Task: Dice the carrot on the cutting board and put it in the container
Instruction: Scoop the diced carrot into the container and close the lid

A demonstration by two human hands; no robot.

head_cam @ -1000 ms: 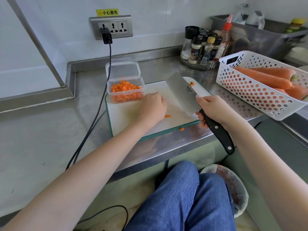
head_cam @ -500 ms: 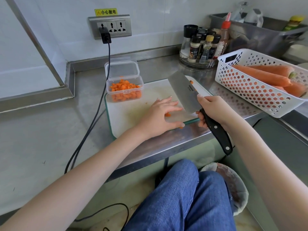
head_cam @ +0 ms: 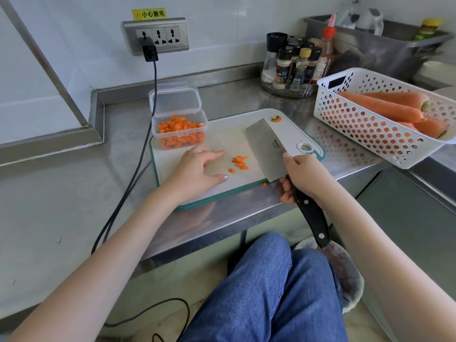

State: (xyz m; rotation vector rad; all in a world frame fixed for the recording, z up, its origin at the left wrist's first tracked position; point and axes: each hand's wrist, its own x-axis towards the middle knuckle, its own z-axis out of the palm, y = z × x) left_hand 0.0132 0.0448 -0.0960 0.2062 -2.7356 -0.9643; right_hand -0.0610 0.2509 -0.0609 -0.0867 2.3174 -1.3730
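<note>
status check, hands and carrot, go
Left hand open, flat on board. Right hand grips cleaver, blade resting on board. Small pile of dice between them; container mostly full. One cube stray at board edge.

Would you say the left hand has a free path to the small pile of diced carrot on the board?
Probably yes: the left hand rests open on the cutting board beside the pile, bare board between them; the cleaver stands on the far side.

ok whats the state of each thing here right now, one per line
container: open, nearly full of carrot dice
lid: off, behind the container
loose dice: small pile on cutting board
cleaver: gripped by right hand
left hand: open, resting on the board
basket: holds whole carrots
</note>
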